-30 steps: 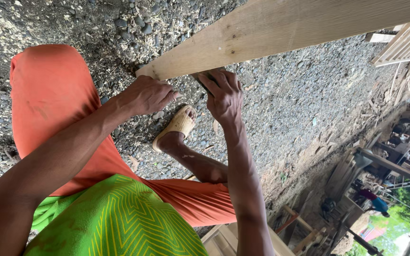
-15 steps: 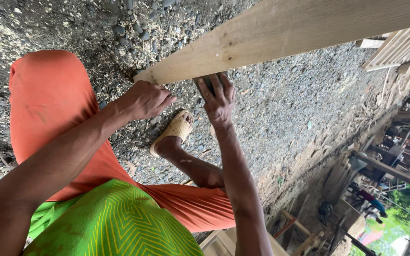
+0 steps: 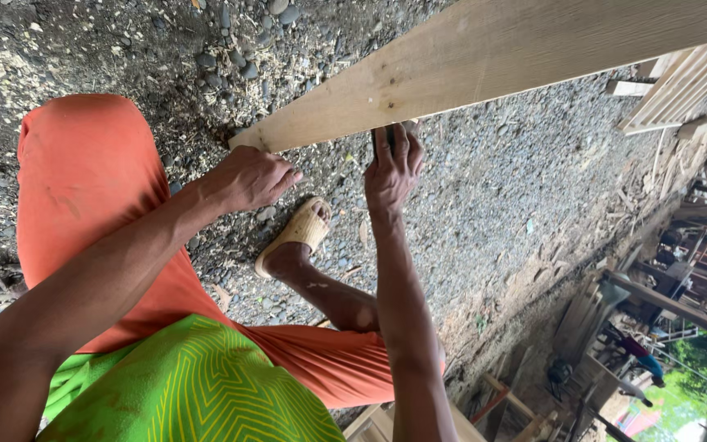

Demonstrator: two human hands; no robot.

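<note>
Plank (image 3: 484, 61): right hand (image 3: 394, 164) still grips its lower edge; left hand (image 3: 247, 176), seemingly loose-fingered, stays beside its end.

The long plank (image 3: 484, 61) is pale yellowish wood with fine straight grain lines. The shorts (image 3: 92, 180) are plain orange-red, and the shirt (image 3: 198, 385) is bright green with a yellow chevron line pattern. The sandal (image 3: 300, 233) is tan with a ribbed strap. The gravel ground (image 3: 124, 41) is dark grey, speckled with lighter pebbles and pale wood chips. Stacked slats (image 3: 681, 86) are light beige.
</note>
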